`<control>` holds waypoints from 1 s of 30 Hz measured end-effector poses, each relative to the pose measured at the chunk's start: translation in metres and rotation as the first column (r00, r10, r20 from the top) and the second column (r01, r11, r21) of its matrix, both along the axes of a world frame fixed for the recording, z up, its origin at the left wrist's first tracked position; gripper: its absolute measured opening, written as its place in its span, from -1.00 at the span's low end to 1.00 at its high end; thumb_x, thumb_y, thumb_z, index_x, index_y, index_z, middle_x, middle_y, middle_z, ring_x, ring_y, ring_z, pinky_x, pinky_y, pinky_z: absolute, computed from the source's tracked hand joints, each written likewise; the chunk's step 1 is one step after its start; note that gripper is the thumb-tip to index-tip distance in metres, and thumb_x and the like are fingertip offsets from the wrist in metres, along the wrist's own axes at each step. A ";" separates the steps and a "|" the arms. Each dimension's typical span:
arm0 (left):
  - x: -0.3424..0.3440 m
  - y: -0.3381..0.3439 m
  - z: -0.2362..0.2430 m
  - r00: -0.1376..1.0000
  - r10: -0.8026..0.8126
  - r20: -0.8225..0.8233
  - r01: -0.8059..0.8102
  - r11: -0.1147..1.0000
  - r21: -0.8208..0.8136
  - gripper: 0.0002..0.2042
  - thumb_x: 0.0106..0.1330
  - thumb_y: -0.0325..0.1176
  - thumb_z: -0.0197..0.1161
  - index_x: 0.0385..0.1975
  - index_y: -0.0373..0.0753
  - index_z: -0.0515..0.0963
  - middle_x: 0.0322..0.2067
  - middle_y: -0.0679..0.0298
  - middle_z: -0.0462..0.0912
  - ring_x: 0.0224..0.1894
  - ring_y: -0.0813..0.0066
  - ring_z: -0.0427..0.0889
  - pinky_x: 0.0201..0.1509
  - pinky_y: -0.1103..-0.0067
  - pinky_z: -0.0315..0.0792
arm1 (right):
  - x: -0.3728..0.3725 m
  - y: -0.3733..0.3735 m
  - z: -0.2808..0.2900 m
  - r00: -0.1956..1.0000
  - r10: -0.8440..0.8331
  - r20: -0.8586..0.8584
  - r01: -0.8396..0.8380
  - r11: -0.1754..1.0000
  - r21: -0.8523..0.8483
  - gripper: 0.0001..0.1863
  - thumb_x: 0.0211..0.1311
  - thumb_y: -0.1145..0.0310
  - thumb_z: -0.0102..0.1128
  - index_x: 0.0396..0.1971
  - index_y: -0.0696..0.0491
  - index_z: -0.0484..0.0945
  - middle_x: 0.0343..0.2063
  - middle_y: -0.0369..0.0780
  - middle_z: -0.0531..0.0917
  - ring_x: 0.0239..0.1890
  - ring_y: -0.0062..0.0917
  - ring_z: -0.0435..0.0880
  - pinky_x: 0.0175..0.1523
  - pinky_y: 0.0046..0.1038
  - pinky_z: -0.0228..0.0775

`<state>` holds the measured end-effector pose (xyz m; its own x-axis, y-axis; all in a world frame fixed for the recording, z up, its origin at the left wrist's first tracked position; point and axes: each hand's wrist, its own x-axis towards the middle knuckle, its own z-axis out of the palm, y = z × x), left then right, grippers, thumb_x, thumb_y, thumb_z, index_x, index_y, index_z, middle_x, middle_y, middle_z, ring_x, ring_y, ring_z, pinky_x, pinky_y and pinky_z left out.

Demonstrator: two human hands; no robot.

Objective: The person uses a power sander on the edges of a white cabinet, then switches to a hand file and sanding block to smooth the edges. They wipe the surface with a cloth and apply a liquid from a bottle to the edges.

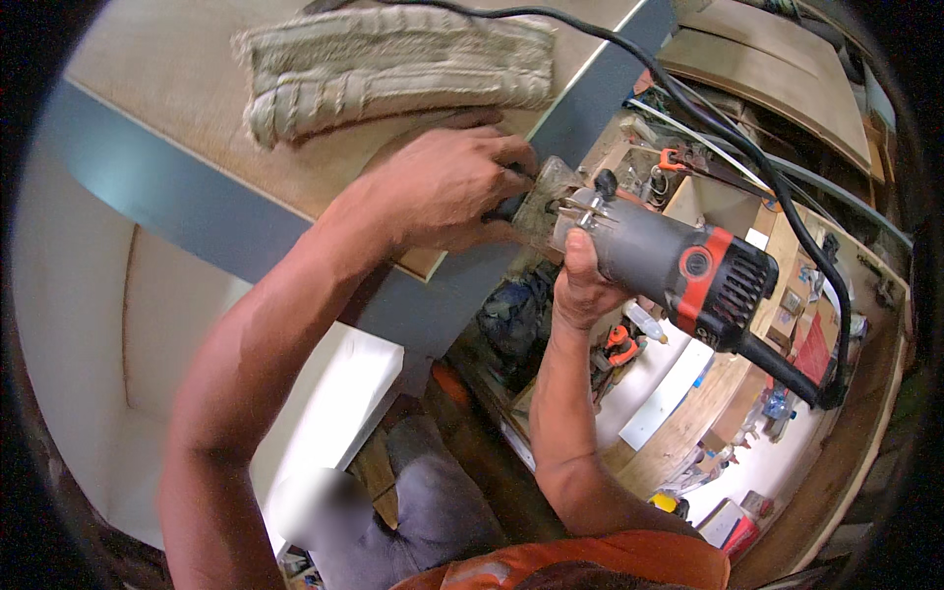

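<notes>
A trim router (pixel 654 256), grey and black with a red band, lies tilted on its side against the edge of a blue-grey board (pixel 403 305). My right hand (pixel 587 285) is wrapped around its body from below, thumb on top near the clamp. My left hand (pixel 447 187) reaches over the board's corner, its fingers curled against the clear base (pixel 551 197) at the router's front. The cutter is hidden. Just beyond my left hand, a folded beige cloth (pixel 403 69) rests on the light wooden surface (pixel 177 93).
The router's black cord (pixel 733 128) loops up at the right and back across the top. Below right stands a wooden bench (pixel 678 408) cluttered with tools, including an orange-handled saw (pixel 674 160) and an orange tool (pixel 619 344). A white panel (pixel 324 413) is by my legs.
</notes>
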<state>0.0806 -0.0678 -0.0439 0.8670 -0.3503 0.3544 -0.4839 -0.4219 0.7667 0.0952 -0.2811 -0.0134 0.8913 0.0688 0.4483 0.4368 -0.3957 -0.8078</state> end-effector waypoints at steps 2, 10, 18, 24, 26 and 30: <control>-0.004 -0.001 -0.003 0.996 -0.010 -0.088 0.013 0.999 0.039 -0.53 0.10 -0.14 0.40 -0.03 -0.26 0.61 0.10 0.10 0.53 0.11 0.07 0.54 0.17 0.32 0.49 | 0.002 0.003 0.004 0.999 -0.012 -0.039 0.013 1.000 0.018 -0.22 -0.19 0.14 0.49 0.04 0.15 0.33 -0.07 -0.14 0.51 -0.01 -0.33 0.48 0.21 -0.28 0.27; -0.027 -0.011 -0.001 0.966 0.099 -0.239 -0.077 0.992 0.102 -0.45 0.11 -0.20 0.41 0.16 -0.14 0.52 0.33 0.10 0.31 0.27 0.04 0.43 0.32 0.29 0.38 | 0.018 -0.003 -0.004 0.998 0.055 -0.038 -0.054 0.998 0.022 -0.33 -0.17 0.29 0.49 0.00 0.12 0.39 -0.07 -0.19 0.51 -0.05 -0.40 0.50 0.11 -0.35 0.38; -0.023 -0.010 -0.001 0.960 0.101 -0.260 -0.061 0.986 0.157 -0.50 0.21 -0.19 0.34 0.16 -0.16 0.52 0.34 0.13 0.32 0.24 0.09 0.47 0.25 0.33 0.43 | 0.070 -0.006 -0.011 0.999 0.026 0.040 -0.021 0.994 -0.107 -0.43 -0.10 0.37 0.47 -0.04 0.14 0.44 -0.12 -0.18 0.57 -0.13 -0.43 0.58 0.05 -0.35 0.44; -0.025 -0.017 0.004 0.940 0.102 -0.324 -0.042 0.981 0.188 -0.50 0.23 -0.17 0.32 0.18 -0.14 0.50 0.36 0.18 0.29 0.27 0.13 0.44 0.29 0.35 0.40 | 0.124 -0.012 -0.017 0.998 -0.010 0.062 0.015 0.997 -0.080 -0.48 -0.10 0.34 0.52 -0.12 0.12 0.48 -0.24 -0.26 0.57 -0.25 -0.46 0.60 -0.06 -0.41 0.47; -0.016 -0.012 0.015 0.935 0.090 -0.344 -0.024 0.981 0.192 -0.50 0.23 -0.17 0.33 0.18 -0.13 0.50 0.37 0.20 0.28 0.30 0.14 0.42 0.32 0.34 0.37 | 0.150 -0.010 -0.015 0.996 -0.032 0.085 0.037 0.998 -0.055 -0.52 -0.09 0.32 0.53 -0.17 0.10 0.49 -0.29 -0.28 0.56 -0.28 -0.48 0.59 -0.09 -0.41 0.47; -0.015 -0.009 0.020 0.931 0.091 -0.354 -0.016 0.978 0.209 -0.52 0.24 -0.16 0.32 0.16 -0.13 0.51 0.37 0.18 0.29 0.30 0.13 0.42 0.34 0.32 0.35 | 0.188 -0.004 -0.011 0.996 -0.008 0.093 0.011 1.000 -0.026 -0.52 -0.10 0.31 0.54 -0.19 0.08 0.48 -0.30 -0.27 0.56 -0.29 -0.48 0.59 -0.10 -0.41 0.47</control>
